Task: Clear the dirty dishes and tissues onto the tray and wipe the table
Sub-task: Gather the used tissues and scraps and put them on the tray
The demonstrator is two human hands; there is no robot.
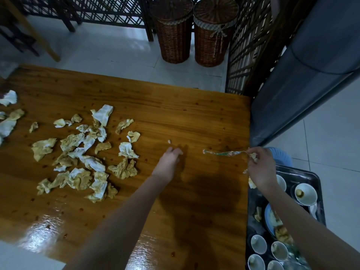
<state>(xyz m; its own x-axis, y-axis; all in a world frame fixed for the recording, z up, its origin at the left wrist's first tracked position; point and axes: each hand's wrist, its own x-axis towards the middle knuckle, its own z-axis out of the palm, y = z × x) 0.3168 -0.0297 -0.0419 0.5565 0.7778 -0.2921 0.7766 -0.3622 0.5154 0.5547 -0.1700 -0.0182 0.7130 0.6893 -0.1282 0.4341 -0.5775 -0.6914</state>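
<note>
- Wooden surface (194,114): glossy, with small reddish spots across it and glare at the near left edge.
- Tissues (83,152): many crumpled pieces, white and yellow-brown stained, spread over the left half of the surface. A few more lie at the far left edge.
- Small white scrap (169,141): lies alone near the middle, just beyond the left hand.
- Left hand (169,160): low over the middle of the surface, fingers (175,151) curled downward. Cannot tell whether they grasp anything.
- Right hand (261,166): at the right edge of the surface, fingers pinching one end of a twisted clear wrapper (224,152) with green print. The wrapper stretches left above the surface. A crumpled tissue wad sits in the same grasp.
- Tray (317,179): dark metal, right of the surface and near. It holds white cups (305,193), a blue plate (269,217) and stained tissue.
- Two wicker baskets (173,30) stand on the floor beyond the far edge.
</note>
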